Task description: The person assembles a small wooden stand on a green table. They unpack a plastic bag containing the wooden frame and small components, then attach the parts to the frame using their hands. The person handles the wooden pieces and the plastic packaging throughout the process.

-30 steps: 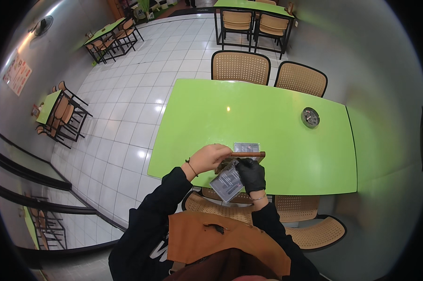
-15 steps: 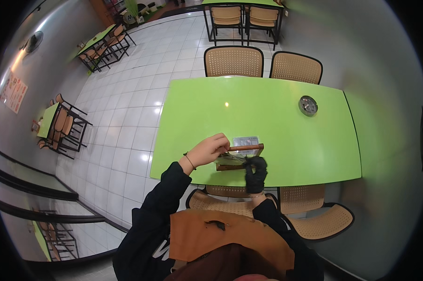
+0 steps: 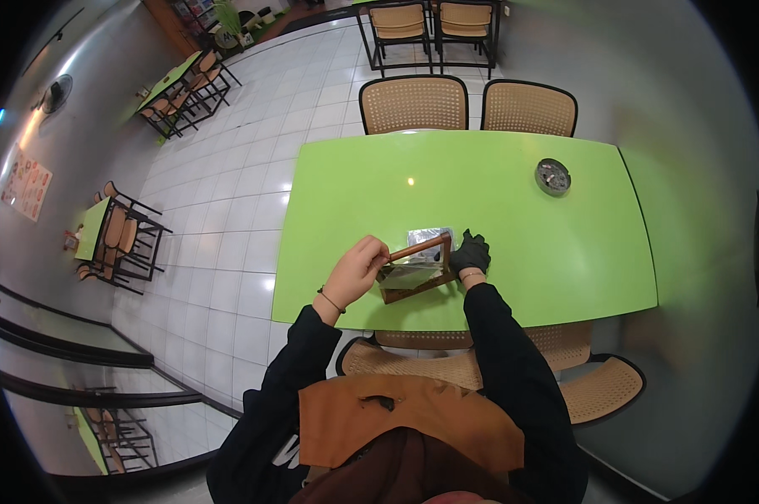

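Observation:
On the near side of the bright green table (image 3: 497,202) stands a small brown wooden frame stand (image 3: 417,267) with a silvery card or sheet in it. My bare left hand (image 3: 356,270) grips the stand's left upper corner. Black-gloved, my right hand (image 3: 470,252) holds the right side of the stand. A second silvery packet (image 3: 428,235) lies flat on the table just behind the stand.
A round metal ashtray (image 3: 552,176) sits at the far right of the table. Two woven-back chairs (image 3: 467,105) stand across the table, and two more (image 3: 581,382) are on my side. White tiled floor (image 3: 220,218) lies to the left, with other green tables and chairs beyond.
The stand and the silvery sheet have come down from in front of my chest onto the table. My gloved right hand moved from under the sheet to the stand's right side.

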Motion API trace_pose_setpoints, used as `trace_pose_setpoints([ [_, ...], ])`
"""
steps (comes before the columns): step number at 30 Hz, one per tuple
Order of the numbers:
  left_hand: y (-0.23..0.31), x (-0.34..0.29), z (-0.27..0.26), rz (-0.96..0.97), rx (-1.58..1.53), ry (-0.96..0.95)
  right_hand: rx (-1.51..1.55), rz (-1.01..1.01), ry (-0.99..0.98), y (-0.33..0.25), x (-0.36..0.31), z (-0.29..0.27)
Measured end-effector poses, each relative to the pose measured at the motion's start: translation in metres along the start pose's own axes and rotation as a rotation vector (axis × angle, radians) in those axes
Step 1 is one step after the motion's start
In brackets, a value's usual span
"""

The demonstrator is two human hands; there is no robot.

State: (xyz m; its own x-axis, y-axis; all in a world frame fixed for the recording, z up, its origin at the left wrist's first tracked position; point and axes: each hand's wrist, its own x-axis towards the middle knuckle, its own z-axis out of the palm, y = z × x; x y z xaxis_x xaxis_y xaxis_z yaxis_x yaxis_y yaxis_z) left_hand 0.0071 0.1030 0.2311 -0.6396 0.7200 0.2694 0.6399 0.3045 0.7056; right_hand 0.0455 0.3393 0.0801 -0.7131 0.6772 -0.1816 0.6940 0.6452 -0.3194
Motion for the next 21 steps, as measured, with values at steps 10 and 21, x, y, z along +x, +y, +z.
trace_pose_setpoints([
  [10, -0.003, -0.006, -0.007, -0.068, -0.051, -0.045, -0.054, 0.118, 0.002, -0.008, 0.043, 0.026],
  [21, -0.008, 0.0, -0.004, -0.122, -0.1, -0.085, 0.212, -0.099, -0.15, 0.048, 0.081, 0.046],
])
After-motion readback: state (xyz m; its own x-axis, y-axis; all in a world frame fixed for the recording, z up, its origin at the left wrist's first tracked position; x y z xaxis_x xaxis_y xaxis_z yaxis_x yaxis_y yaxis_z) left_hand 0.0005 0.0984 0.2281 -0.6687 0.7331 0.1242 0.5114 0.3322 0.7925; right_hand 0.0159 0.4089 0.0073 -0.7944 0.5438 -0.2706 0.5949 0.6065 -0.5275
